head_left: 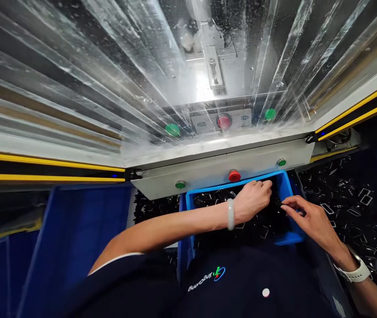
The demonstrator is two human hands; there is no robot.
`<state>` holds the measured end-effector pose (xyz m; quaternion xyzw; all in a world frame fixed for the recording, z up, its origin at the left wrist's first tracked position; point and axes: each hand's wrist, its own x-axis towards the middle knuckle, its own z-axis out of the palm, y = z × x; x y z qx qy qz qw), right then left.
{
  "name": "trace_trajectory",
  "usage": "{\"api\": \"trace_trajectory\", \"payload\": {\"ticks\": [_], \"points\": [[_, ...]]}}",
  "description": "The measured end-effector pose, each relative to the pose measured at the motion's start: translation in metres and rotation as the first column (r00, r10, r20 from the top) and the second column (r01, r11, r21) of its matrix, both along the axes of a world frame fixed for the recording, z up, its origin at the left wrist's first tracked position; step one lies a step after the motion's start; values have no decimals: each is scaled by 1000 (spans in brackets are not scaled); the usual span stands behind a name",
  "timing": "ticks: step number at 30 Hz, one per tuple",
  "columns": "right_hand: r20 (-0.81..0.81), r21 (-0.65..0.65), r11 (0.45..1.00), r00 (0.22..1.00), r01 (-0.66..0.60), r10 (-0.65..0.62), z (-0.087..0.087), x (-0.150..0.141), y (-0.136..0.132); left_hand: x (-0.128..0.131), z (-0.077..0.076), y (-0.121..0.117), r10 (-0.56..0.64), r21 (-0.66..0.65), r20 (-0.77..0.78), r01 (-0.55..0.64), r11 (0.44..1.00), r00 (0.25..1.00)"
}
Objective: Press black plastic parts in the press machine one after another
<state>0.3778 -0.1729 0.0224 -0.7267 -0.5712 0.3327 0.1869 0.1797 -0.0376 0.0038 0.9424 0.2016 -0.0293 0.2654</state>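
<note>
My left hand (253, 199) reaches into a blue plastic bin (286, 183) filled with small black parts (257, 225). Its fingers are curled down among the parts, and what they grip is hidden. A pale bangle sits on that wrist. My right hand (306, 214) hovers over the right side of the same bin. Thumb and forefinger are pinched on a small black part (278, 204). A white watch (357, 271) is on the right wrist.
A machine panel (228, 165) with a red button (234, 176) and two green buttons runs just above the bin, under a clear shield. More black parts (350, 203) fill a dark tray at right. A large blue bin (75, 229) stands at left.
</note>
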Motion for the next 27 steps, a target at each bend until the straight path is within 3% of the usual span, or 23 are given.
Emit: {"api": "trace_trajectory", "payload": {"ticks": [1, 2, 3, 4, 6, 7, 8, 10, 12, 16, 20, 24, 27], "points": [[-15, 61, 998, 1000, 20, -19, 3, 1, 2, -14, 7, 4, 117, -154, 83, -103, 983, 990], [-9, 124, 992, 999, 36, -35, 7, 1, 5, -28, 13, 8, 268, -362, 158, -197, 911, 950], [9, 189, 981, 999, 39, -41, 10, 0, 8, -43, 17, 10, 444, -596, 197, -252, 762, 874], [30, 255, 967, 999, 30, -39, 13, -2, 12, -56, 21, 12, 608, -791, 183, -251, 558, 773], [69, 398, 917, 998, -13, -16, 20, -10, 20, -76, 23, 10, 813, -972, 66, -148, 184, 579], [86, 470, 882, 996, -48, 8, 23, -16, 25, -82, 23, 7, 870, -993, 5, -99, 62, 493], [101, 535, 840, 994, -90, 42, 25, -22, 30, -85, 23, 3, 908, -998, -37, -67, -9, 418], [135, 626, 756, 982, -190, 134, 28, -33, 39, -85, 21, -4, 947, -998, -58, -49, -45, 315], [194, 661, 687, 953, -301, 231, 29, -43, 49, -82, 21, -11, 963, -998, -21, -60, -5, 269], [350, 662, 566, 871, -491, 346, 31, -53, 66, -76, 24, -15, 963, -995, 57, -64, 76, 264], [440, 664, 475, 815, -577, 376, 35, -61, 77, -74, 27, -14, 966, -997, 22, -65, 40, 258], [451, 634, 463, 783, -619, 429, 40, -64, 81, -67, 27, -6, 987, -989, -14, -148, 10, 162], [328, 601, 571, 825, -558, 461, 51, -57, 89, -66, 32, 8, 993, -996, -47, -81, -38, 111]]}}
